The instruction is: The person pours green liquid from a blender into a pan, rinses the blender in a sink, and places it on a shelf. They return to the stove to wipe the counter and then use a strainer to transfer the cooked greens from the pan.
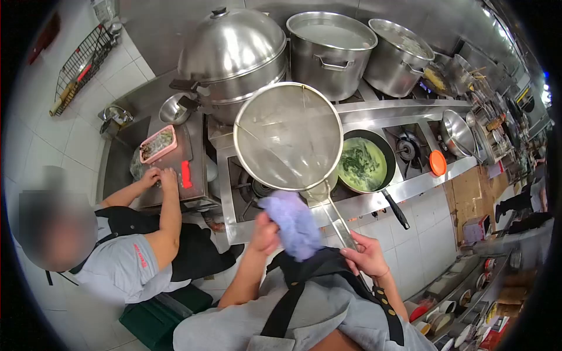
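My right hand is closed round the long metal handle of a large round mesh strainer, which is raised above the stove with its bowl away from me. In my left hand is a crumpled purple-blue cloth, slightly blurred, just below the strainer's rim. A frying pan with a black handle sits to the right of the strainer, on the front of the stove. Pale green liquid with dark green leaves fills it. Part of a container behind the strainer's handle is hidden.
Two tall steel pots and a domed steamer line the back. To my left, a co-worker has both hands on a counter beside a pink tray and a red-handled tool. An orange lid lies on the stove's right.
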